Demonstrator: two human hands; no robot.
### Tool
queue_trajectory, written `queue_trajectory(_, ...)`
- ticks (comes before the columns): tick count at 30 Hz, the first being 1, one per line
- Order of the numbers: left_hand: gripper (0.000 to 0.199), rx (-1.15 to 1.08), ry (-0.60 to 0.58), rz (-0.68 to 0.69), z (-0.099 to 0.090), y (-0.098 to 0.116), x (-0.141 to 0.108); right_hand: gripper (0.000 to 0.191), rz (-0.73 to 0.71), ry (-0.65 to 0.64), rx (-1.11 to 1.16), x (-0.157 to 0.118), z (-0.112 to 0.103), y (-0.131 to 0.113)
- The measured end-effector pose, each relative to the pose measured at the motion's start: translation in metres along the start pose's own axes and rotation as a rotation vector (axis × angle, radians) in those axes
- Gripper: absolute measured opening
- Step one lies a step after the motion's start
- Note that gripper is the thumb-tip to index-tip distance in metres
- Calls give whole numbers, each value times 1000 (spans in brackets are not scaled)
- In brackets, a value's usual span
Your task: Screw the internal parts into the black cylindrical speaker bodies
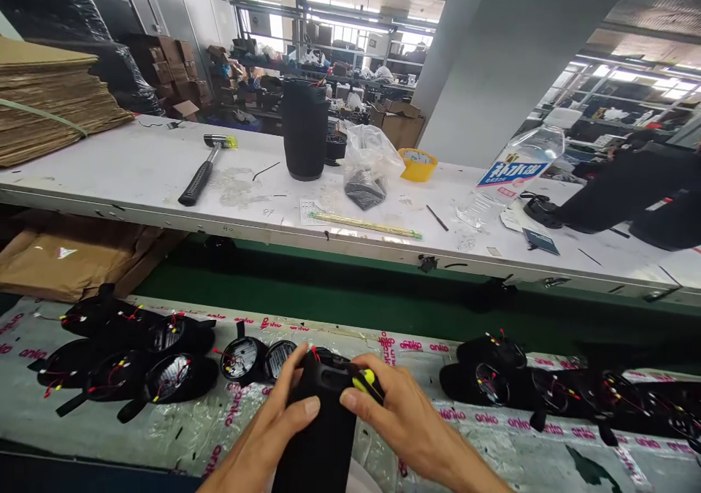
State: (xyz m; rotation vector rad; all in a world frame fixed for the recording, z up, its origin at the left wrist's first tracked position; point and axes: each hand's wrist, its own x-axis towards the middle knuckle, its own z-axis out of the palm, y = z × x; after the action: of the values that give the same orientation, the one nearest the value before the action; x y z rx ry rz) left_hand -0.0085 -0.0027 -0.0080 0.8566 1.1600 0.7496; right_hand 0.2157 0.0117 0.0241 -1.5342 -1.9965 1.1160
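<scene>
In front of me, low in the head view, is a black fabric-covered cylinder (315, 434) that looks like a speaker housing, with a slot-like recess near its upper end. My left hand (268, 423) is wrapped around its left side, thumb on the front. At the upper right of the cylinder, my right hand (399, 420) grips a small black-and-yellow object (366, 381), perhaps a tool handle, with the thumb near the recess. The working end of that object is hidden. A red and white wire end shows at the cylinder's top.
Several black cylinders with coloured wires (175, 376) lie on the plastic-covered lower surface (246, 413), more to the right (493, 383). On the white bench (252, 186) are a hammer (200, 175), an upright black cylinder (304, 131), a tape roll (418, 166) and a water bottle (512, 172).
</scene>
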Motion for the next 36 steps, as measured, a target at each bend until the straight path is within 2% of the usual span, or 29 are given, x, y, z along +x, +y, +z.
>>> queue_trajectory(2,106,-187,-62,19,-5,-6,3,24,-22,-17,103,3,0,7)
queue_trajectory(4,114,-357,-180,-24,-7,-11,6,29,-54,-52,180,4,1,13)
queue_trajectory(6,102,-423,-299,-87,-6,-12,8,30,-72,-87,183,2,2,16)
queue_trajectory(8,85,-417,-350,-94,-3,-10,8,29,-64,-42,87,-3,4,17)
queue_trajectory(10,74,-393,-304,-63,1,-7,7,37,-62,63,-84,-10,4,16)
queue_trajectory(12,72,-367,-231,-48,3,-4,7,34,-134,114,-258,-17,2,12)
queue_trajectory(15,71,-323,-175,-51,4,-6,6,15,-307,68,-499,-19,-3,4)
queue_trajectory(20,77,-302,-162,-48,1,-11,6,20,-391,2,-807,-12,-9,-8)
queue_trajectory(27,73,-300,-237,5,2,-5,4,22,-436,-27,-897,-12,-8,-10)
queue_trajectory(36,68,-290,-268,31,3,-2,4,31,-473,36,-844,-16,-8,-7)
